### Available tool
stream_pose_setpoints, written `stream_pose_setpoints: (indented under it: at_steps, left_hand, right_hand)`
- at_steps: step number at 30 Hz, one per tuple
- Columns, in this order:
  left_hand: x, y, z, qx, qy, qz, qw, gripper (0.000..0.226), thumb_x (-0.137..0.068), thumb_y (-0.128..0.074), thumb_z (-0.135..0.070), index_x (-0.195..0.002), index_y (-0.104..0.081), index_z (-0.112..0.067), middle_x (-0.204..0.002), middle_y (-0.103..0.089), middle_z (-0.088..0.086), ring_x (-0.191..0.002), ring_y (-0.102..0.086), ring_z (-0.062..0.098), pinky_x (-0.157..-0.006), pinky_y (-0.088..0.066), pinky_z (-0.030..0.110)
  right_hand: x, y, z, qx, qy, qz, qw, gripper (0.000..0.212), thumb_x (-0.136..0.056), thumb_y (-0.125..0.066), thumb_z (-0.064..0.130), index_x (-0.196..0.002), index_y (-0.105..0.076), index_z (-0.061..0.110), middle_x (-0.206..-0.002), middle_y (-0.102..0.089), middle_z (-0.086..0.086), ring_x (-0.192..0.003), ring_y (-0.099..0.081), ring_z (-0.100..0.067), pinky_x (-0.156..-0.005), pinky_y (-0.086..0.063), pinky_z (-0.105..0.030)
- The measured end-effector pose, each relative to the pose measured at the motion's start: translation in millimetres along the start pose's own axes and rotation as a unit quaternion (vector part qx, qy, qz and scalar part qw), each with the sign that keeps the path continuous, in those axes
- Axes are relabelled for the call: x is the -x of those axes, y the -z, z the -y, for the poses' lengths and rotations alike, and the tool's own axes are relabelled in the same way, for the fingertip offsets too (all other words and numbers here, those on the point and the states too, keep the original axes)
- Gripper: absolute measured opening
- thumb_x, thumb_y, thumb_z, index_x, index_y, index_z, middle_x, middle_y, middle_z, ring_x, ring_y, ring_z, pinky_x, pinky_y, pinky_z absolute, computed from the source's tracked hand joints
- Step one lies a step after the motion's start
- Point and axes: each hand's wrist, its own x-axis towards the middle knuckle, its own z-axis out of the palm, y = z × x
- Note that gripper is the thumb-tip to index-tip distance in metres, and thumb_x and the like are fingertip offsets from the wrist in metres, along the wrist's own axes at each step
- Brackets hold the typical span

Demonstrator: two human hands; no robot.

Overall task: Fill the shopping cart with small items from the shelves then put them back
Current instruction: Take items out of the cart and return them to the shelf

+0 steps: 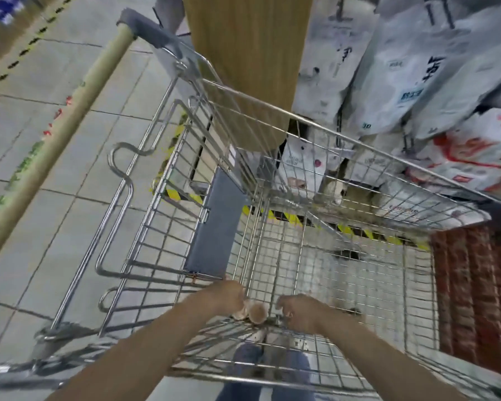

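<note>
Tiled shop floor (55, 175), shelves (417, 82) of white bags; both hands inside cart (272, 111); left hand (226, 296) grips small brownish items (253, 312); right hand (297, 312) curled, grip unclear.

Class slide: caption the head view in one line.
Both hands, left hand and right hand, reach into a wire shopping cart at small brown items beside stacked bags.

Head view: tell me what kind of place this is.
Most likely a supermarket or warehouse store aisle. A wire shopping cart stands beside shelves stacked with large white sacks of packaged goods, and yellow-black hazard tape edges the tiled floor.
</note>
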Motion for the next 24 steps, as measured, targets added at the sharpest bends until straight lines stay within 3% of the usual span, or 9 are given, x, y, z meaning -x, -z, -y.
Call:
stream_pose_setpoints:
  at_steps: [7,10,13,15,17,19,24]
  left_hand:
    - [-52,-26,27,0.007,0.017,0.016,1.0,0.026,-0.085,-0.053,-0.01,-0.109,-0.061,-0.003,-0.112,-0.062,0.018,-0.103,-0.06,0.031,-0.085,-0.048,0.034]
    - [-66,-34,27,0.02,0.016,0.02,0.999,0.025,-0.086,-0.05,-0.008,-0.104,-0.063,0.001,-0.106,-0.064,0.018,-0.101,-0.061,0.03,-0.083,-0.047,0.037]
    - [-74,-42,24,0.015,0.019,0.027,0.999,0.028,-0.092,-0.046,-0.013,-0.116,-0.058,-0.005,-0.108,-0.061,0.01,-0.102,-0.058,0.024,-0.075,-0.041,0.029]
    - [-77,-47,22,-0.006,0.028,0.012,1.0,0.032,-0.094,-0.044,-0.014,-0.124,-0.054,-0.008,-0.12,-0.059,0.009,-0.11,-0.057,0.025,-0.081,-0.042,0.03]
    - [-79,-50,21,-0.011,0.036,-0.005,0.999,0.034,-0.095,-0.043,-0.017,-0.127,-0.051,-0.01,-0.127,-0.057,0.01,-0.116,-0.055,0.026,-0.09,-0.043,0.032]
    - [-80,-50,20,-0.032,0.033,-0.011,0.999,0.034,-0.096,-0.042,-0.017,-0.127,-0.05,-0.008,-0.13,-0.054,0.012,-0.119,-0.052,0.028,-0.093,-0.042,0.033]
    - [-88,-59,14,-0.065,0.031,-0.022,0.997,0.032,-0.094,-0.043,-0.013,-0.122,-0.054,-0.002,-0.127,-0.054,0.017,-0.117,-0.053,0.031,-0.09,-0.043,0.034]
  right_hand:
    - [-67,-10,-13,0.116,0.047,0.0,0.992,0.061,-0.088,-0.063,0.024,-0.143,-0.037,0.016,-0.141,-0.049,-0.009,-0.127,-0.048,-0.028,-0.102,-0.04,-0.034]
    - [-85,-21,-14,0.116,0.063,0.013,0.991,0.05,-0.088,-0.064,0.028,-0.133,-0.046,0.017,-0.128,-0.058,-0.007,-0.118,-0.055,-0.029,-0.096,-0.045,-0.036]
    - [-98,-38,-12,0.121,0.076,0.02,0.99,0.035,-0.09,-0.059,0.026,-0.124,-0.053,0.017,-0.115,-0.062,-0.005,-0.107,-0.059,-0.025,-0.087,-0.044,-0.029]
    - [-105,-44,-10,0.14,0.08,0.015,0.987,0.031,-0.095,-0.051,0.022,-0.124,-0.053,0.011,-0.118,-0.059,-0.01,-0.109,-0.057,-0.027,-0.085,-0.039,-0.027]
    - [-110,-47,-9,0.176,0.074,0.019,0.981,0.032,-0.096,-0.045,0.02,-0.124,-0.052,0.008,-0.119,-0.058,-0.014,-0.11,-0.057,-0.032,-0.088,-0.043,-0.034]
    - [-110,-45,-7,0.187,0.069,0.021,0.98,0.032,-0.093,-0.047,0.021,-0.123,-0.052,0.01,-0.117,-0.06,-0.013,-0.108,-0.058,-0.032,-0.09,-0.047,-0.039]
    - [-94,-24,-28,0.095,0.045,-0.033,0.994,0.034,-0.083,-0.063,0.027,-0.116,-0.056,0.02,-0.112,-0.063,-0.002,-0.103,-0.06,-0.022,-0.09,-0.05,-0.036]
